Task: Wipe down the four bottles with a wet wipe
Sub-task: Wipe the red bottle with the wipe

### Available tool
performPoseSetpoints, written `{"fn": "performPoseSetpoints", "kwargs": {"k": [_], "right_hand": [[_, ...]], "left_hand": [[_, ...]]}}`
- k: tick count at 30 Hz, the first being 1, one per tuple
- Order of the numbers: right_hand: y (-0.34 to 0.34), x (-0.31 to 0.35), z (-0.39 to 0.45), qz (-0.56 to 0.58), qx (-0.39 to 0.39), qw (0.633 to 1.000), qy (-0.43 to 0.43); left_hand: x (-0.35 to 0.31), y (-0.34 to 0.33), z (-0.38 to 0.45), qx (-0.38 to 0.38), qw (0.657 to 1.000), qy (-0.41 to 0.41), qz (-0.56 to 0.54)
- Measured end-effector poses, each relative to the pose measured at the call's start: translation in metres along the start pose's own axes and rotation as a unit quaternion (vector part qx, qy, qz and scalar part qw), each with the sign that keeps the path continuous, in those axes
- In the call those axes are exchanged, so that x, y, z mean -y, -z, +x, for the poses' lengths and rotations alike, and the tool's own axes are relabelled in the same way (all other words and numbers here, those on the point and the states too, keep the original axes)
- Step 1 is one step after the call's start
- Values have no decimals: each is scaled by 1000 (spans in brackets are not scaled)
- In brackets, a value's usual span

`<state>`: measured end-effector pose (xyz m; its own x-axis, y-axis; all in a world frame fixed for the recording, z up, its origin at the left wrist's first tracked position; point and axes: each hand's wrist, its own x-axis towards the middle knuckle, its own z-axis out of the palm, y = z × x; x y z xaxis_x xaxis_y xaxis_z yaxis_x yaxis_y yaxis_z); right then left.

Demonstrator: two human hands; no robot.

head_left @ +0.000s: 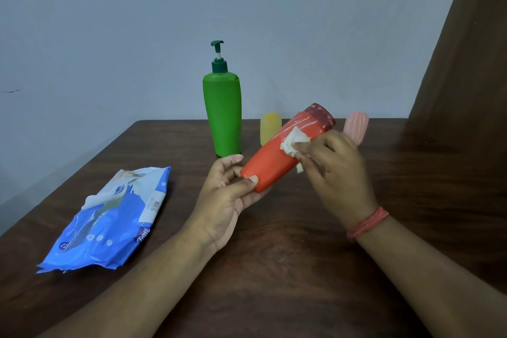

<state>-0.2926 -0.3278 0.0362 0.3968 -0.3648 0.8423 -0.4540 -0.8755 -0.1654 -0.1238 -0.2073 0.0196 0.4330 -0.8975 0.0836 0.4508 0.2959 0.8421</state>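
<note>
**Mia:** Why is the orange bottle (277, 153) up in the air and tipped over?

**Sam:** So every side can be reached. The left hand (227, 195) wraps its fingers round the bottom end. That grip keeps it from wobbling.

**Mia:** And the other hand?

**Sam:** The right hand (332, 170) pinches the wet wipe (292, 144) and presses it on the bottle's side, near the dark cap.

**Mia:** Why are the others at the back?

**Sam:** The green pump bottle (223, 115), the yellow bottle (269, 127) and the pink bottle (356, 126) stand on the table (274, 269), out of the way. The wipes pack (109, 217) lies to the left, close by, I think for grabbing more.
</note>
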Motion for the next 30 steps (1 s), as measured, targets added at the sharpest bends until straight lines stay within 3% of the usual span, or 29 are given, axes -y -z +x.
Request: {"fn": "performPoseSetpoints", "kwargs": {"k": [6,11,14,18,22,26,30], "right_hand": [[-1,6,1,90,-32,991,-91],[-1,12,0,122,27,992,32],[2,9,1,65,32,995,71],[10,7,5,-2,-26,999,36],[10,12,4,-40,-18,992,116],[19,7,10,-50,-81,994,50],[13,15,6,-64,-32,987,141]], "left_hand": [[3,4,1,52,993,11,106],[14,10,2,100,950,22,295],[17,10,2,127,939,37,317],[13,9,1,140,914,24,379],[12,9,1,137,898,9,418],[9,6,1,146,866,-4,479],[11,6,0,137,877,2,461]]}}
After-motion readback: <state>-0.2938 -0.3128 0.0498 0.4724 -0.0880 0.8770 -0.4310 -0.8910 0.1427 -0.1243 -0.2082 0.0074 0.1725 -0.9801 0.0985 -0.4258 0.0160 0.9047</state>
